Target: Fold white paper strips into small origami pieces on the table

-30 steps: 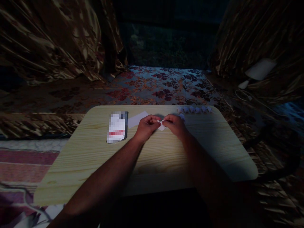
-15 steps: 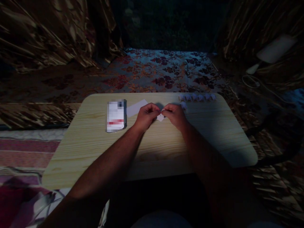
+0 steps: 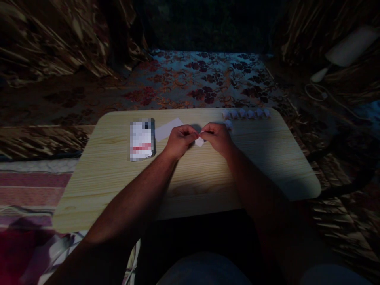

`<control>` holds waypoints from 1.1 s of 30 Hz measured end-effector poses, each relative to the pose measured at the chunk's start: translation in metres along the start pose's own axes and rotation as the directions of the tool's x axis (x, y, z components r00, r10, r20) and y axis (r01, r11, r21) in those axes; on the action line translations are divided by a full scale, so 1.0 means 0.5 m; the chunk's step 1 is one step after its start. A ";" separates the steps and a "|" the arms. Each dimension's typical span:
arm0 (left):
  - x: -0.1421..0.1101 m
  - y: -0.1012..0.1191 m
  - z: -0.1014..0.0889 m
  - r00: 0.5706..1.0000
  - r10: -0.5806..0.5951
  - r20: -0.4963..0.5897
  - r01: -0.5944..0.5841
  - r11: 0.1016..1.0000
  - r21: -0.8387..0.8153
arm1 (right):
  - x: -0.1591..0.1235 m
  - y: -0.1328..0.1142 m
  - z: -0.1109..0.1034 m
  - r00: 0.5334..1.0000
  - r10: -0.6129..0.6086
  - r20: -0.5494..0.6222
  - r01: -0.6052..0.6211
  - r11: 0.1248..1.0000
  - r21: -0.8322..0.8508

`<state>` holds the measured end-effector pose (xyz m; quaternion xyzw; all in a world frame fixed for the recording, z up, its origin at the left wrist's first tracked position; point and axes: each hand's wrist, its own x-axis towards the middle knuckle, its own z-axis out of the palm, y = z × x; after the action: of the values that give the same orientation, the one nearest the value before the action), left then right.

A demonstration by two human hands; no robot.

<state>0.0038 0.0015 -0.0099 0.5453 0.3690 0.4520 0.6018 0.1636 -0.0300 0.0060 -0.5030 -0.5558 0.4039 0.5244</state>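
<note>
Head: folded paper point(image 3: 200, 141) up-frame vs. prev.

Two hands: one left hand point(image 3: 181, 140), one right hand point(image 3: 219, 137). One small paper point(image 3: 200, 141) held between both. One flat sheet point(image 3: 166, 129). Seven white pieces point(image 3: 251, 114): six in a row along the far edge, one apart just beside the right hand. One pixelated white item point(image 3: 141, 139). One table point(image 3: 204, 174), one lamp point(image 3: 352, 46), two curtains point(image 3: 56, 39), one striped cloth point(image 3: 32, 194).
</note>
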 end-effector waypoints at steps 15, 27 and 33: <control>0.005 0.005 0.003 0.997 0.049 -0.057 -0.058 0.982 -0.178 | 0.001 -0.001 -0.001 0.986 0.159 -0.053 -0.143 0.962 0.231; -0.001 0.016 0.002 0.987 0.097 -0.125 -0.096 0.995 0.010 | -0.024 -0.024 -0.007 0.918 -0.395 0.048 0.368 0.797 -0.479; 0.003 0.013 0.000 0.979 0.100 -0.178 -0.096 0.995 0.029 | -0.022 -0.019 -0.010 0.912 -0.403 0.072 0.369 0.734 -0.570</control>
<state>0.0031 0.0028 -0.0036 0.5261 0.3987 0.5245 0.5378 0.1667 -0.0428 0.0138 -0.5215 -0.7278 0.0864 0.4369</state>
